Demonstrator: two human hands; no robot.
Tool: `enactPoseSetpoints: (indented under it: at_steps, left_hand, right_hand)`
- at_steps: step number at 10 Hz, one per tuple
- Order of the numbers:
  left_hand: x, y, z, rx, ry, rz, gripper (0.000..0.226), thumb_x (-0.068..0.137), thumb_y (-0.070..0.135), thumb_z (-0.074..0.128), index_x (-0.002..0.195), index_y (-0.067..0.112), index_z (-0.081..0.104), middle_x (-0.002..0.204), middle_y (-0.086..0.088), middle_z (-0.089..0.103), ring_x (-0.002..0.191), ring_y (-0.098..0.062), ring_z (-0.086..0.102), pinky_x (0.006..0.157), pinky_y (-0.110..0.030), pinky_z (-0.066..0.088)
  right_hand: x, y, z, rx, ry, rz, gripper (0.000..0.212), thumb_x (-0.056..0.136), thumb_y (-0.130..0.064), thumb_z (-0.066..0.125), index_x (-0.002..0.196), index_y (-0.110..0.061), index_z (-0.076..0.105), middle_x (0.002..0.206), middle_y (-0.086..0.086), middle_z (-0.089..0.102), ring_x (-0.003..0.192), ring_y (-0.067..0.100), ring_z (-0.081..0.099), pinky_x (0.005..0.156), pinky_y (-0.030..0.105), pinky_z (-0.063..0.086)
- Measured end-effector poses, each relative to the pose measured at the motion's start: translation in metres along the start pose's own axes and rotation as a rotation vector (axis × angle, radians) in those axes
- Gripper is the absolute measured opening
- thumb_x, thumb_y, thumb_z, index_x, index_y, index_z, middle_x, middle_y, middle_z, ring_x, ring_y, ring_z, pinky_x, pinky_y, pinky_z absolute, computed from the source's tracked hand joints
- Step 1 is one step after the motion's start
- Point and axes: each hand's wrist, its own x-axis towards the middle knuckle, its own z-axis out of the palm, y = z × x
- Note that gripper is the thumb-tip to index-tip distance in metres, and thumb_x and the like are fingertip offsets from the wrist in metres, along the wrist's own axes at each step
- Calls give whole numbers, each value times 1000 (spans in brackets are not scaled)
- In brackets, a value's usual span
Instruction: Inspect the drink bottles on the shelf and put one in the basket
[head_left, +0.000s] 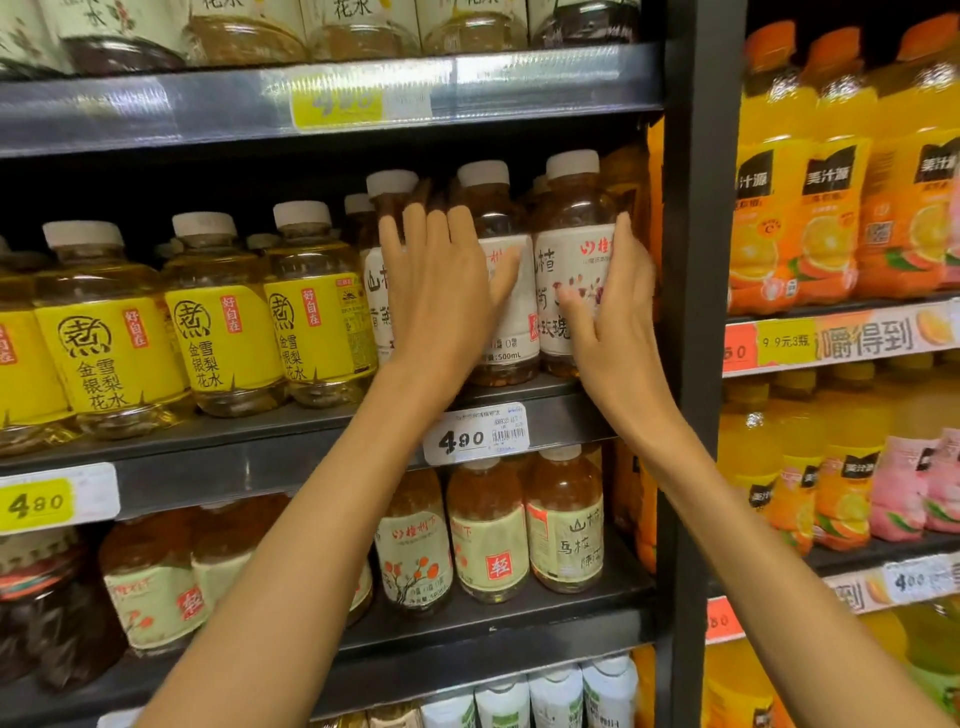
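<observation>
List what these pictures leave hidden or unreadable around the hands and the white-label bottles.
- Basket: not in the head view at all.
- Middle white-label bottle: label mostly covered by the left hand.
- Right white-label bottle: label partly covered by the right hand.
- Upper price tag: blurred by glare.

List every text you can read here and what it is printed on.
"4.80": yellow price tag, lower left shelf edge.
"4.90": white price tag under the hands.
"500mL": white-label bottle.
"煮", "好自在", "金银花雪梨水": yellow-label bottle.
"美汁源": orange juice bottle.
"9.9元3瓶": right shelf strip.
Upper tag: blurred.
</observation>
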Motion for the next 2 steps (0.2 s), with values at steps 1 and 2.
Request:
enactPoseSetpoints:
  at_steps: [1, 2]
  left_hand:
    - [-35, -7, -2, -122, 67, 37, 54, 97, 33, 48, 142, 6, 36, 147, -16, 37, 142, -32, 23, 119, -45, 9]
    - [-93, -6, -17, -390, 120, -45, 47, 96, 23, 51, 141, 10, 42, 149, -10, 38, 143, -24, 24, 118, -44, 20]
  right_hand:
    - [-23, -4, -2, -61, -16, 9, 73, 95, -1, 50, 153, -8, 5, 157, 14, 10, 145, 22, 15, 119, 34, 20]
    - [-65, -14, -15, 9, -19, 17, 69, 95, -3, 52, 152, -15, 15, 155, 2, 20, 142, 7, 20, 114, 12, 19]
